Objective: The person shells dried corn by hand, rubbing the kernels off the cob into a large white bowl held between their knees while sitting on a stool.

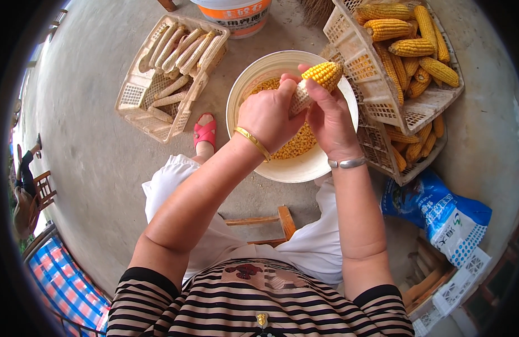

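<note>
Over a round white basin [266, 172] I hold a corn cob [322, 75] tilted, its tip pointing up and right. Yellow kernels cover the tip half, while the lower half is stripped pale. My left hand [266, 113], with a gold bangle at the wrist, is wrapped around the bare end. My right hand [329, 111], wearing a silver cuff, grips the cob nearer the kernels, its thumb against their edge. Loose corn kernels [299, 145] lie in the basin beneath both hands. Parts of the cob are hidden behind my fingers.
Left of the basin stands a plastic crate [131, 94] of stripped cobs. Stacked crates [356, 71] with unshelled corn ears [411, 47] rise at the right. A plastic bucket [234, 17] stands at the back, a blue sack [445, 215] lies lower right, and a person [25, 189] sits far left.
</note>
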Action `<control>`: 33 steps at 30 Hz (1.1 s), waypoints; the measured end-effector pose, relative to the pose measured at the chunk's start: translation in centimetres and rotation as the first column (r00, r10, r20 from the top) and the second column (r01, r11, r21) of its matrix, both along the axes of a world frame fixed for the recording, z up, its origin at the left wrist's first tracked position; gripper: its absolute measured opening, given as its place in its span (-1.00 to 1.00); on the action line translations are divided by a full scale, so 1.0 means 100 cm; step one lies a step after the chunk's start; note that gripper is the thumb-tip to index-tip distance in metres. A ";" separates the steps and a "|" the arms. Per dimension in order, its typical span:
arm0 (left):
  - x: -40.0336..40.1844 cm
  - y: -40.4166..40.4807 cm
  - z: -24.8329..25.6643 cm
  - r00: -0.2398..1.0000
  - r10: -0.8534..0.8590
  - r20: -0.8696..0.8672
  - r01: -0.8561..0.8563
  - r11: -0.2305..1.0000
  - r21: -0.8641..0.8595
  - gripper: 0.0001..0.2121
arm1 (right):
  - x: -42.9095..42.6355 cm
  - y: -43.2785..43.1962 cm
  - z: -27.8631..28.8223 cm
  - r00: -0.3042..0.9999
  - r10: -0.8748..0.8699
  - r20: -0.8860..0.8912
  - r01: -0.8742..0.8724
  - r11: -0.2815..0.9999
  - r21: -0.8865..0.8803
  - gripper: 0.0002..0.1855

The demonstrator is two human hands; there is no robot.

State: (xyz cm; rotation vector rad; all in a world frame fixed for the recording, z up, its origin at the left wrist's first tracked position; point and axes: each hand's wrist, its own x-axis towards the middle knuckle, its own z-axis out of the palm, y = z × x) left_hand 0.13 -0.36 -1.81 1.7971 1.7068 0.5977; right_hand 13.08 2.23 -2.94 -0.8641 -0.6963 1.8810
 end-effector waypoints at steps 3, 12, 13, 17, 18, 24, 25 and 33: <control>-0.001 0.000 0.000 1.000 -0.003 0.014 0.003 1.000 -0.024 -0.64 | 0.002 0.000 0.000 0.998 0.054 0.043 -0.055 0.998 0.027 -0.58; -0.004 0.004 -0.011 0.938 -0.032 0.344 0.100 0.978 -0.181 -0.68 | 0.012 0.003 0.009 0.979 0.156 -0.128 -0.154 0.988 0.028 -0.49; -0.004 0.004 -0.012 0.936 -0.039 0.351 0.106 0.979 -0.174 -0.69 | 0.012 0.003 0.009 0.980 0.156 -0.128 -0.154 0.988 0.027 -0.49; -0.003 0.001 0.001 0.977 -0.039 0.210 0.073 0.985 -0.157 -0.70 | 0.011 0.003 0.010 0.971 0.145 -0.192 -0.148 0.989 -0.004 -0.51; -0.001 0.001 0.002 0.992 -0.033 0.119 0.050 0.989 -0.141 -0.70 | 0.010 0.003 0.010 0.973 0.132 -0.187 -0.134 0.991 0.002 -0.53; -0.001 0.001 0.000 1.000 0.002 -0.021 -0.005 0.990 -0.141 -0.68 | 0.003 0.001 -0.001 0.997 0.072 0.009 -0.072 0.997 0.025 -0.51; -0.002 0.000 -0.002 1.000 -0.003 -0.006 0.002 0.992 -0.130 -0.68 | 0.004 0.001 -0.001 0.997 0.073 0.009 -0.073 0.997 0.025 -0.51; -0.003 0.001 -0.006 0.997 -0.008 0.075 0.017 0.992 -0.128 -0.66 | 0.007 0.002 0.004 0.986 0.114 -0.121 -0.114 0.993 0.012 -0.54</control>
